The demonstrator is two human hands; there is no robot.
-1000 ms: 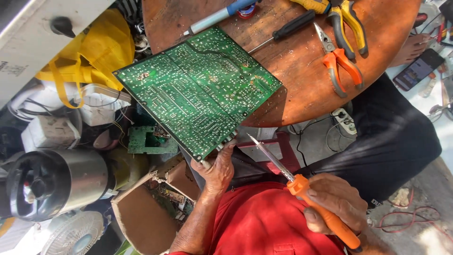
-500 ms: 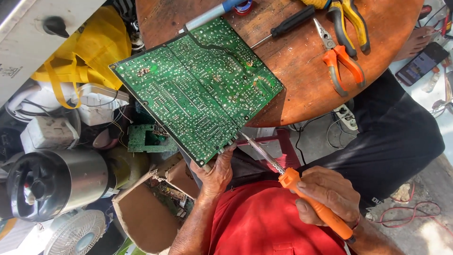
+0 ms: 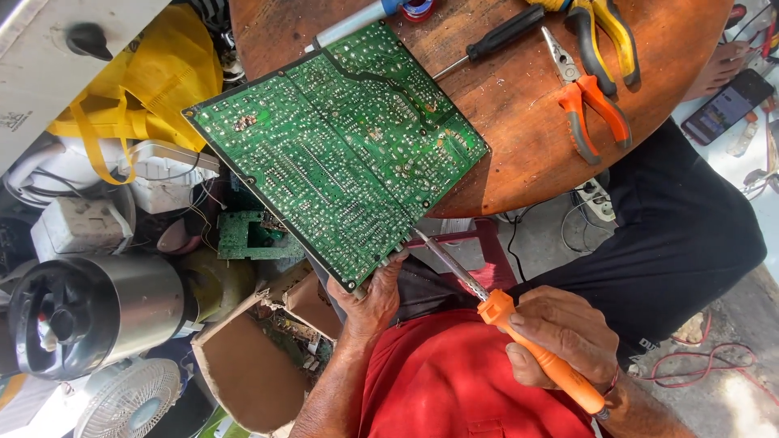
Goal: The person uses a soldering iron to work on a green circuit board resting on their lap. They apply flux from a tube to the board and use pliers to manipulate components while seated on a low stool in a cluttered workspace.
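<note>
Now the left hand [image 3: 369,300] pinches the near corner of the board [image 3: 337,154], which overhangs the surface [image 3: 527,105], while the right hand [image 3: 560,337] wraps the soldering iron [image 3: 519,328], tip at the board's near edge; a slip could probably bridge joints.

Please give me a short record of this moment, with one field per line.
left hand: grips the near corner of the green circuit board, solder side up
right hand: holds the orange-handled soldering iron, tip at the board's near edge
board rest: far part lies on the round wooden table
on table: orange pliers, black screwdriver
</note>
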